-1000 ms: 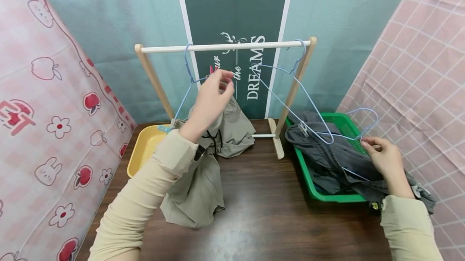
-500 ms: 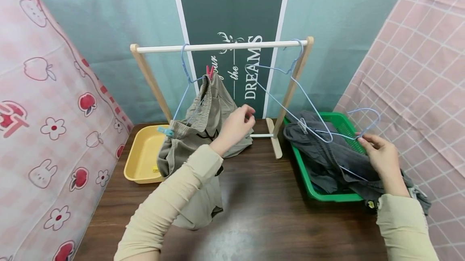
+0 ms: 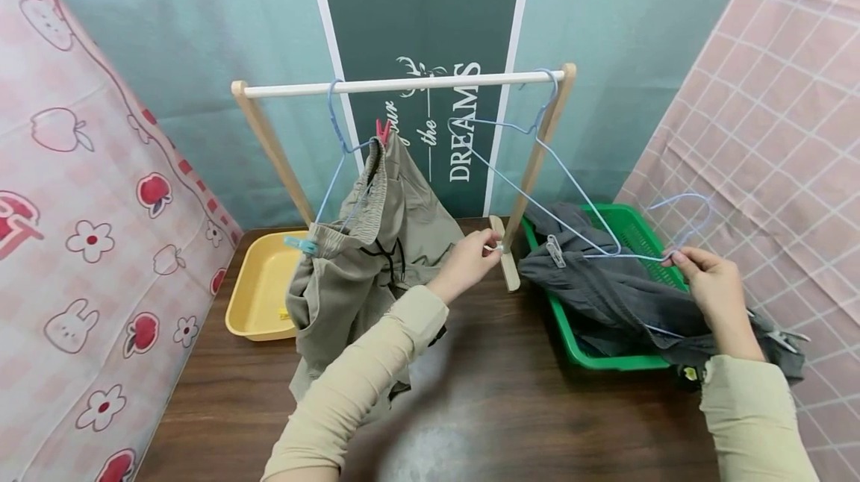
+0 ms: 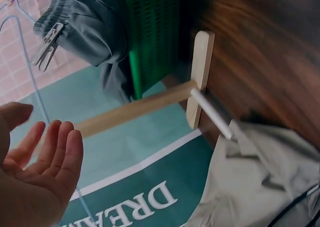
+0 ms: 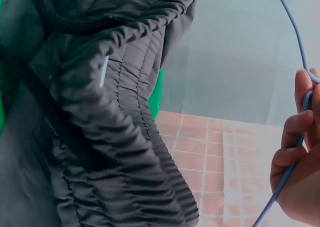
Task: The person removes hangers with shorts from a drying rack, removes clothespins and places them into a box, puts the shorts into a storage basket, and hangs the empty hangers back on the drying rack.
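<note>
The right hand (image 3: 712,280) pinches a blue hanger (image 3: 641,257) near the base of its hook, which rises above that hand. The dark grey garment (image 3: 598,292) lies below and to the left of the same hand, over the green basket (image 3: 621,364), with the hanger's wire passing inside its elastic waistband. A silver clip (image 3: 555,251) sits on the waistband well left of that hand; another clip (image 3: 786,340) lies on the cloth below and right of it, its grip not clear.

The left hand (image 3: 466,262) is relaxed and holds nothing, with thumb and fingers apart; it reaches toward the basket side. Beyond it, to the left, the khaki shorts (image 3: 349,280) hang from the rail (image 3: 430,83), held by a pink peg (image 3: 383,131) and a light-blue peg (image 3: 301,245).

So one garment looks finished; the grey one seems largely fitted to its hanger but is not on the rail. A bare hanger (image 3: 583,195) hangs up and to the left of the right hand, still unused.
</note>
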`<action>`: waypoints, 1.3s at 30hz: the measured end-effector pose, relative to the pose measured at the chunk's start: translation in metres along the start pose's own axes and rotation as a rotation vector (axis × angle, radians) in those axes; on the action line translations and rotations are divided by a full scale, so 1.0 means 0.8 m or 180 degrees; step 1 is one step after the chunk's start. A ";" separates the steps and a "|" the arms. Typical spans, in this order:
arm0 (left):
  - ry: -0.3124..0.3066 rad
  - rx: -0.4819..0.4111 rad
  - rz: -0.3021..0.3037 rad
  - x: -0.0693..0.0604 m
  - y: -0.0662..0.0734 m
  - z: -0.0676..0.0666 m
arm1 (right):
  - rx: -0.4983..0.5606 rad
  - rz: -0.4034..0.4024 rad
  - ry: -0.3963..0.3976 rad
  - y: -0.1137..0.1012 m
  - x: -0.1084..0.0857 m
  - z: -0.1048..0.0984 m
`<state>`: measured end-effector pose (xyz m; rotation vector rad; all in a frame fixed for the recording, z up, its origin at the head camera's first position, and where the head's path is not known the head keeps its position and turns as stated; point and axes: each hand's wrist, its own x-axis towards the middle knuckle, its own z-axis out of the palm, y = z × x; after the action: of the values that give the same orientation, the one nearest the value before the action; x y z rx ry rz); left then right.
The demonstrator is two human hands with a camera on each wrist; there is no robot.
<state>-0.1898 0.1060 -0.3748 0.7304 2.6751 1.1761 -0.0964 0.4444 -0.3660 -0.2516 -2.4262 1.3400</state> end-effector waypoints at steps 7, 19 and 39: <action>-0.0361 -0.0013 -0.0020 0.003 0.009 0.036 | 0.0089 -0.0191 -0.0298 0.009 0.005 0.003; -0.0488 0.0083 0.0105 0.004 0.025 0.070 | 0.0124 -0.0358 -0.0398 0.007 0.004 0.006; 0.0191 -0.0816 0.0052 0.003 0.019 0.076 | 0.0203 -0.0476 -0.0207 0.016 0.001 0.013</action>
<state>-0.1676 0.1564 -0.4056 0.6857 2.5004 1.5303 -0.1010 0.4431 -0.3814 -0.0100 -2.3970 1.3753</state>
